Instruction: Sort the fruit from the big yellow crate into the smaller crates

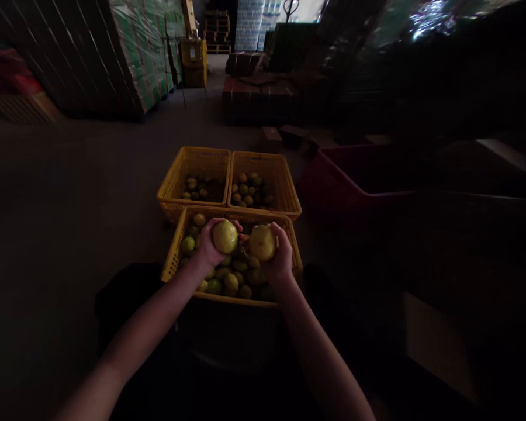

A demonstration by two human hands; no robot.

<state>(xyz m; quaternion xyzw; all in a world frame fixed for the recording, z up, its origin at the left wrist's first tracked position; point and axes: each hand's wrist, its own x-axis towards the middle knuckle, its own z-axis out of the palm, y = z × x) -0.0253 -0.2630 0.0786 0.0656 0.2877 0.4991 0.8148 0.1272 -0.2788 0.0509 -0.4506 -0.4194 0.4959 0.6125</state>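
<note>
My left hand (209,242) is closed around a round yellow-green fruit (225,236) with a shiny, citrus-like skin. A second, duller yellow fruit (263,242) sits in the grip of my right hand (281,255). Both fruits are held side by side, a small gap apart, above the near yellow crate (172,264). That crate holds many green and yellow fruits (231,283), partly covered by my hands and forearms. Their exact kind is hard to make out in the dim light.
Two more yellow crates, left (169,178) and right (291,186), stand just beyond, each with some fruit at the bottom. A dark red bin (344,178) is at the right. Wrapped green stacks (144,58) and flat cartons (258,90) stand farther off.
</note>
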